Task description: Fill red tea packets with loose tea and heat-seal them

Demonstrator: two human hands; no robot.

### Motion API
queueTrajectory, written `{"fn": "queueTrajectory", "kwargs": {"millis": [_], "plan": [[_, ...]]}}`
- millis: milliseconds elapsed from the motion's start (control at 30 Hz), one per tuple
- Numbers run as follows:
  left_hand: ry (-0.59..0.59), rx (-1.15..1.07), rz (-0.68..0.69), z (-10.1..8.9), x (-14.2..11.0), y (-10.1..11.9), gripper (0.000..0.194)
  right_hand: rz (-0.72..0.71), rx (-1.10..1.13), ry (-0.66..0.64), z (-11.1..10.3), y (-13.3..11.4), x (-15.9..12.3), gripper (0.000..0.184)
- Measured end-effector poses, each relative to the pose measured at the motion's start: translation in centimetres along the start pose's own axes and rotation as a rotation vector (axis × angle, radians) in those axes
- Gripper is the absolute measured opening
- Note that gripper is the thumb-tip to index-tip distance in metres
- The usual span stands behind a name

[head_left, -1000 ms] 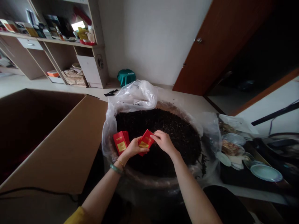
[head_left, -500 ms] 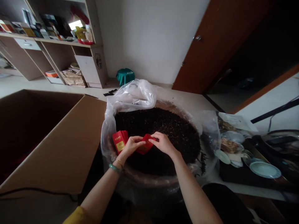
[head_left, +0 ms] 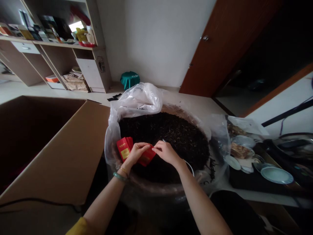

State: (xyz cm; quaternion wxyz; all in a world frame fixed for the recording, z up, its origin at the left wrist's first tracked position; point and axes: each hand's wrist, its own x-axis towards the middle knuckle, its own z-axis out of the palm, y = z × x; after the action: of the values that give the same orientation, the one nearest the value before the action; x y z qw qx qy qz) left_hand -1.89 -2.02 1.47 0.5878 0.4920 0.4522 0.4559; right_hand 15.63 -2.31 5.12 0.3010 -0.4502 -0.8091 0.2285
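Cardboard box (head_left: 73, 137): left of the frame; top open, inside too dark for me to itemise.
Plastic-lined container (head_left: 111, 135): centre of the frame, bag folded down at its rim.
Dark leaves (head_left: 181, 133): spread broadly within the container.
Left hand (head_left: 137, 152): fingers nearly closed, gripping the held red packet.
Right hand (head_left: 168, 153): thumb and fingertips pinched at its upper edge.
Red packet group (head_left: 124, 148): overlapping, at the container's left side, beside the left hand; outside both grips.
Held red packet (head_left: 147, 156): centre of the frame, above the leaves; I cannot tell whether it is single.
Progress: one handling under way, in my judgement; I cannot confirm any packet opened, filled or finished, nor count those untouched.
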Motion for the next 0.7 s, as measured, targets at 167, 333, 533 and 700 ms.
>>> {"fn": "queueTrajectory", "kwargs": {"millis": [167,333,533,700], "plan": [[0.07,0.062,0.049,-0.1,0.1,0.0,0.032,0.029,0.023,0.062,0.6,0.1,0.0,0.015],[0.138,0.072,0.093,-0.1,0.2,-0.1,0.033,0.176,0.134,0.231,1.7,0.1,-0.3,0.011],[0.131,-0.019,0.07,0.0,-0.1,0.4,0.033,0.378,0.374,0.209,2.9,0.1,-0.7,0.017],[-0.071,-0.083,-0.059,0.3,-0.7,1.0,0.04,0.423,0.453,0.218,2.3,0.0,-1.0,0.026]]}}
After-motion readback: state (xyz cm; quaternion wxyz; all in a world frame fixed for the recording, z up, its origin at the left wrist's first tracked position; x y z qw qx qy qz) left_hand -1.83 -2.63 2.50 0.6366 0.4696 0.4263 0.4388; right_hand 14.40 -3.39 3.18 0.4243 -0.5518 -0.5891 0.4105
